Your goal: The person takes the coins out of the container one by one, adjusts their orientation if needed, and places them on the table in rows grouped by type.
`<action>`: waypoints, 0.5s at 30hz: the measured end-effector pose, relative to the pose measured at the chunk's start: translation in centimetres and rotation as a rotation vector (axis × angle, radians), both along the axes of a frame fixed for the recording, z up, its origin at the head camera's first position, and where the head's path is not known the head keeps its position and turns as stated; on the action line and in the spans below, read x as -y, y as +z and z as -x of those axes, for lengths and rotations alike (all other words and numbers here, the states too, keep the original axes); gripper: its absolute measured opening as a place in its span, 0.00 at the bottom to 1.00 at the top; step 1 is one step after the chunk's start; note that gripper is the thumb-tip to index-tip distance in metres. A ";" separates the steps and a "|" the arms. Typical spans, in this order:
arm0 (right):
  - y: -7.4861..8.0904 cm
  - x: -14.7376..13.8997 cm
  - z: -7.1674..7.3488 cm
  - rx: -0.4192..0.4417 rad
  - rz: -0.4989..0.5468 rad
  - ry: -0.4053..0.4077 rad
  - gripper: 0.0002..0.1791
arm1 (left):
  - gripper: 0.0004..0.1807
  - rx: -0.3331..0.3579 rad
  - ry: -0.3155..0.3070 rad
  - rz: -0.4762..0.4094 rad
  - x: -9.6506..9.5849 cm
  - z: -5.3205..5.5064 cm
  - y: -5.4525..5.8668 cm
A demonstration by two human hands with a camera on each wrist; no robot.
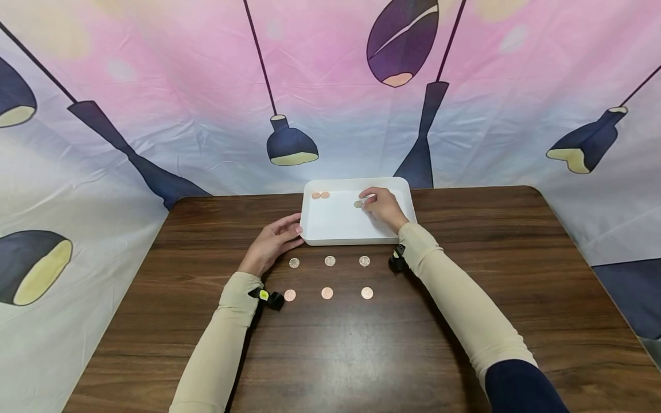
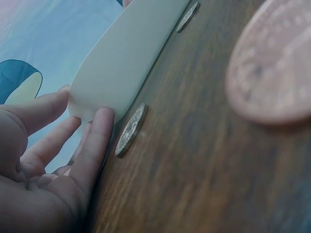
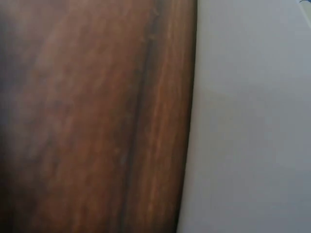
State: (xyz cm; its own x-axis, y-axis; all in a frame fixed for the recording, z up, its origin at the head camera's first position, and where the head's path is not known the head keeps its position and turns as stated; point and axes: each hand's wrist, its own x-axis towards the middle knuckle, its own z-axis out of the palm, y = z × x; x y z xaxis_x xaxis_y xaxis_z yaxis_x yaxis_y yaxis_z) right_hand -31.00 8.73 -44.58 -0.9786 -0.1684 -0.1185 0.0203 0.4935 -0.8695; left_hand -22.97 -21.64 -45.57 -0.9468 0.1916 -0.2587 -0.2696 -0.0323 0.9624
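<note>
A shallow white tray (image 1: 330, 229) rests on the table's far part. My left hand (image 1: 273, 241) touches its near left corner, with fingertips against the outer wall (image 2: 121, 58) in the left wrist view. Inside the tray, my right hand (image 1: 383, 207) bends over a yellowish coin (image 1: 358, 204), which lies just left of the thumb and index fingertips. A gap shows between those two fingertips. Two copper coins (image 1: 316, 195) sit side by side at the tray's far left. The right wrist view shows the tray's wall (image 3: 248, 121) but no fingers.
On the brown wooden table (image 1: 330, 367), nearer than the tray, lie a row of three silvery coins (image 1: 330, 261) and a row of three copper coins (image 1: 327, 293). A printed cloth (image 1: 335, 69) hangs behind the table's far edge.
</note>
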 end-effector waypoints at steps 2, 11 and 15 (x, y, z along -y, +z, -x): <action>-0.1 0.1 0.2 0.011 -0.039 0.005 0.16 | 0.30 -0.002 -0.001 0.000 0.0 0.0 0.0; 0.0 0.4 0.2 -0.004 -0.230 0.018 0.15 | 0.30 0.001 -0.009 -0.002 -0.1 0.0 0.0; 0.4 0.6 0.3 0.003 -0.227 0.023 0.13 | 0.31 -0.007 -0.009 0.006 0.0 0.0 0.1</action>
